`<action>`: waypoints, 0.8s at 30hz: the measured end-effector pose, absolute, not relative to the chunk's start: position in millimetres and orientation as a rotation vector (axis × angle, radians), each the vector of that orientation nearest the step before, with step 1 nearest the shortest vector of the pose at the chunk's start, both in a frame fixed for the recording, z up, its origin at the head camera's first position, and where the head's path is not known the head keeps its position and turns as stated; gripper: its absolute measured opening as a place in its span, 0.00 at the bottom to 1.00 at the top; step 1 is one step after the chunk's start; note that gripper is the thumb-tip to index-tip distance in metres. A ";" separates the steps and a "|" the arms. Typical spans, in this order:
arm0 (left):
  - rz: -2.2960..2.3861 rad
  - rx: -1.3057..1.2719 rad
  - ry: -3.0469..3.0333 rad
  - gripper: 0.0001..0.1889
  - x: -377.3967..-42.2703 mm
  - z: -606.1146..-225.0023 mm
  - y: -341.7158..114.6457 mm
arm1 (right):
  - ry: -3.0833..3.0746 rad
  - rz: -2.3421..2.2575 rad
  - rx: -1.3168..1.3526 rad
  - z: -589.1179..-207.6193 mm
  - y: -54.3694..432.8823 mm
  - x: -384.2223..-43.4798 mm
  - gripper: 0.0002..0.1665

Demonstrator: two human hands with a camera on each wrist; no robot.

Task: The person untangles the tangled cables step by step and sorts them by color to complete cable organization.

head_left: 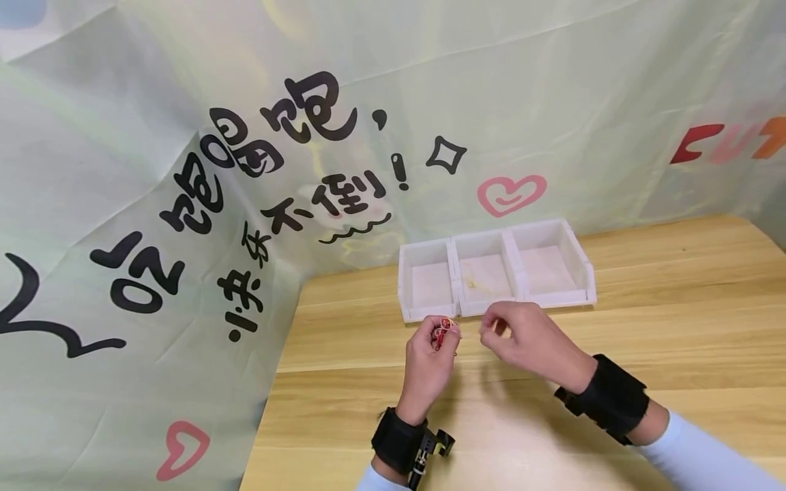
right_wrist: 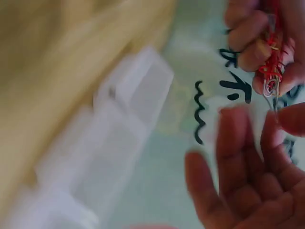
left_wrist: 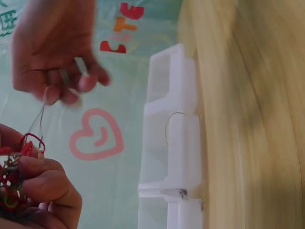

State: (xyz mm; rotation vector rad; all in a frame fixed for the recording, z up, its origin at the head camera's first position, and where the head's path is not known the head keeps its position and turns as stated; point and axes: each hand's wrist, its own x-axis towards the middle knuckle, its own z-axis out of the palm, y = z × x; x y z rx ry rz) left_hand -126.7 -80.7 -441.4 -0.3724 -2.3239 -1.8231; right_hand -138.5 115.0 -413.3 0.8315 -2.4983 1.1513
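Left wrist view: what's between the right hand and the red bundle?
A thin pale strand runs from the right hand to the red bundle, seen in the left wrist view.

Our left arm [head_left: 379,480] enters at the bottom centre of the head view, the left hand [head_left: 428,365] above it with fingers curled in a grip. Our right arm [head_left: 706,447] slants in from the lower right; we pinch with the right hand's [head_left: 531,334] thumb and forefinger, its other fingers loosely extended.

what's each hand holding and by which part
Left hand grips a red bundle near its looped end; right hand pinches the outer part of its thin strand.
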 end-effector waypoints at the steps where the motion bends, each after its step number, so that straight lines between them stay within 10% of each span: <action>1: -1.788 -0.382 -2.344 0.04 -126.9 -440.9 -80.1 | -2.473 1.007 0.885 -411.9 113.3 -137.6 0.10; 13: -1.742 -0.559 -2.470 0.09 -124.5 -429.0 -82.8 | -2.297 0.594 1.319 -414.8 113.4 -136.0 0.19; 24: -1.895 -0.379 -2.315 0.06 -130.3 -437.3 -99.4 | -2.289 0.875 1.103 -425.2 157.2 -137.9 0.16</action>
